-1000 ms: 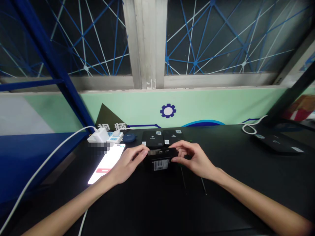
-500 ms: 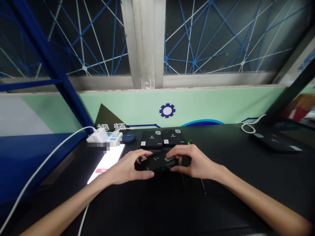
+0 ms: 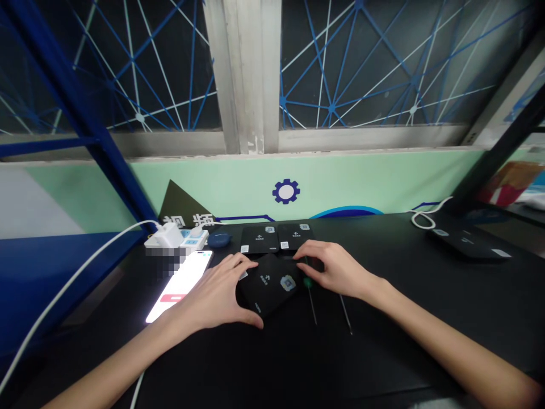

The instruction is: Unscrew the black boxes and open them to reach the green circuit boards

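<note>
A black set-top box (image 3: 272,284) with a pale sticker and an HDMI mark lies turned at an angle on the dark table. Around its left side is my left hand (image 3: 221,292), fingers at the far left edge and thumb at the near corner. My right hand (image 3: 336,267) is closed, with index finger and thumb at the box's far right corner. Beneath and beside that hand lie a screwdriver (image 3: 308,282) with a green handle and a second thin metal shaft (image 3: 346,314); the second one's handle is hidden.
Two similar black boxes (image 3: 259,239) stand side by side behind. A lit phone (image 3: 181,284), a power strip (image 3: 193,239) with a white charger, and a dark blue case (image 3: 218,240) are at left. Another black box (image 3: 470,244) and white cable (image 3: 423,218) lie at right.
The box has gone from tilted up between both hands to lying flatter, its top showing. My right hand has loosened and shifted slightly; the view has moved a little right.
</note>
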Available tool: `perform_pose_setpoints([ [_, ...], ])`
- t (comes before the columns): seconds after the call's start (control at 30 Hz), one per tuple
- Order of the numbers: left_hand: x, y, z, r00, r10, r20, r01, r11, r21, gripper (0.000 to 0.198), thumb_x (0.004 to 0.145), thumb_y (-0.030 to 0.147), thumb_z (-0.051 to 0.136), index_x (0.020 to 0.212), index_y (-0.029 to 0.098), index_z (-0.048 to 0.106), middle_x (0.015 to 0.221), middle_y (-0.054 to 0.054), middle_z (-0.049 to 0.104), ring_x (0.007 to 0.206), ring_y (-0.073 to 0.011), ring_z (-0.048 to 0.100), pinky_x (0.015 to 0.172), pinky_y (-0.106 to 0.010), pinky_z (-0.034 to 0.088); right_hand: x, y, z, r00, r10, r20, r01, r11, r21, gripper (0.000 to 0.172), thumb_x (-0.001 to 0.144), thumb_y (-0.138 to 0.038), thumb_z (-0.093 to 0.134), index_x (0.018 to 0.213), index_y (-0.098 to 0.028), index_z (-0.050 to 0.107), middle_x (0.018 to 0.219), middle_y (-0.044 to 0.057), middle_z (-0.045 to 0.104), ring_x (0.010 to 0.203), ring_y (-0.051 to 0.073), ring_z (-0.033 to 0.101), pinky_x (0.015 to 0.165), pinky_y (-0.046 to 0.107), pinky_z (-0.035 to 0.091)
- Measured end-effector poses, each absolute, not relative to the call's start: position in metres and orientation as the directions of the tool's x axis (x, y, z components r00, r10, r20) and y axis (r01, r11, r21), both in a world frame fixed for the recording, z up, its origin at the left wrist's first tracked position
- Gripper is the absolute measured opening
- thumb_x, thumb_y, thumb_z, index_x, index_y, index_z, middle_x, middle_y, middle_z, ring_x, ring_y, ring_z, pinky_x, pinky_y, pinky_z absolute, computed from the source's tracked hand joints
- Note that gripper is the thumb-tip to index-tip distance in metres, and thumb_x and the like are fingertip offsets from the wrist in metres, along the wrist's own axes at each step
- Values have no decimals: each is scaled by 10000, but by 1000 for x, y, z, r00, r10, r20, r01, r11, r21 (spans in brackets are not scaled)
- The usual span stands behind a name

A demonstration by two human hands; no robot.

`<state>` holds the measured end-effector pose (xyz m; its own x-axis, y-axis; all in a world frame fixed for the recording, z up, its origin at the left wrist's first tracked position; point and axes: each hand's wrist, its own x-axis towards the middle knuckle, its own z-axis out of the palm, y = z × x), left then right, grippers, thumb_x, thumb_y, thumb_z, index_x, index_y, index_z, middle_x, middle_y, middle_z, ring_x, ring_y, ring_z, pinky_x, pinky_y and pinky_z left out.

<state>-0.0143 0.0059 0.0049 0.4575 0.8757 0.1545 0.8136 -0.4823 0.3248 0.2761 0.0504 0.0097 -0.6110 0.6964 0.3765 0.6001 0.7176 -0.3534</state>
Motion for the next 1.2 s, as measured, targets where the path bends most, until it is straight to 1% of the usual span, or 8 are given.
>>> perform_pose_setpoints([
  [0.17, -14, 5, 12, 447, 882, 148, 845, -471, 252, 671, 627, 785, 692, 1007, 232, 688, 879, -21, 655, 700, -221, 614, 566, -298, 413, 277, 54, 7, -594, 723, 353, 653, 689, -314, 168, 907, -260, 584, 1025, -225, 698, 1041, 54, 700, 821, 188, 666, 679, 293, 494],
  [0.27, -11, 2, 16, 487, 852, 191, 822, -521, 228, 535, 717, 735, 666, 879, 226, 688, 836, -15, 661, 703, -213, 620, 568, -294, 417, 277, 54, 6, -611, 719, 330, 654, 694, -302, 160, 914, -274, 587, 1019, -221, 696, 1049, 50, 696, 862, 196, 667, 731, 303, 501],
  [0.37, -10, 2, 13, 513, 825, 237, 799, -560, 220, 555, 777, 679, 653, 1144, 262, 659, 1208, -49, 641, 1002, -280, 633, 773, -365, 495, 279, 55, 4, -626, 713, 316, 647, 701, -299, 157, 901, -267, 608, 1021, -214, 693, 1043, 52, 684, 859, 191, 663, 753, 305, 504],
  [0.47, -12, 4, 7, 548, 816, 184, 779, -578, 245, 694, 832, 662, 605, 1422, 324, 467, 1472, -39, 479, 1276, -316, 498, 1010, -463, 427, 280, 57, 3, -639, 706, 306, 638, 708, -302, 146, 878, -228, 618, 1002, -206, 693, 1024, 55, 670, 788, 171, 649, 725, 297, 504],
  [0.53, -13, 5, 3, 551, 821, 153, 779, -571, 260, 713, 851, 671, 573, 1457, 325, 427, 1485, -44, 471, 1310, -320, 470, 1047, -487, 400, 281, 57, 4, -650, 699, 298, 631, 715, -301, 136, 860, -186, 610, 963, -203, 696, 1014, 53, 662, 752, 159, 636, 703, 289, 499],
  [0.67, -13, 5, 2, 515, 837, 186, 807, -546, 224, 686, 827, 700, 577, 1366, 276, 544, 1400, -78, 549, 1239, -345, 523, 994, -497, 435, 280, 55, 7, -658, 698, 284, 636, 716, -286, 129, 829, -148, 592, 891, -198, 694, 991, 46, 654, 737, 156, 630, 684, 282, 491],
  [0.93, -11, 4, 5, 536, 809, 240, 776, -585, 236, 531, 875, 603, 576, 1280, 258, 577, 1235, -74, 602, 1067, -283, 601, 845, -389, 502, 278, 51, 11, -637, 710, 302, 680, 701, -214, 145, 864, -246, 596, 749, -201, 672, 921, 51, 644, 795, 186, 619, 712, 310, 487],
  [1.2, -11, 5, 2, 557, 805, 204, 768, -592, 243, 566, 927, 558, 531, 1429, 308, 450, 1423, -65, 501, 1245, -306, 512, 980, -446, 457, 276, 51, 7, -626, 691, 360, 678, 711, -185, 73, 871, -256, 617, 838, -209, 663, 874, 63, 641, 843, 223, 572, 711, 344, 485],
])
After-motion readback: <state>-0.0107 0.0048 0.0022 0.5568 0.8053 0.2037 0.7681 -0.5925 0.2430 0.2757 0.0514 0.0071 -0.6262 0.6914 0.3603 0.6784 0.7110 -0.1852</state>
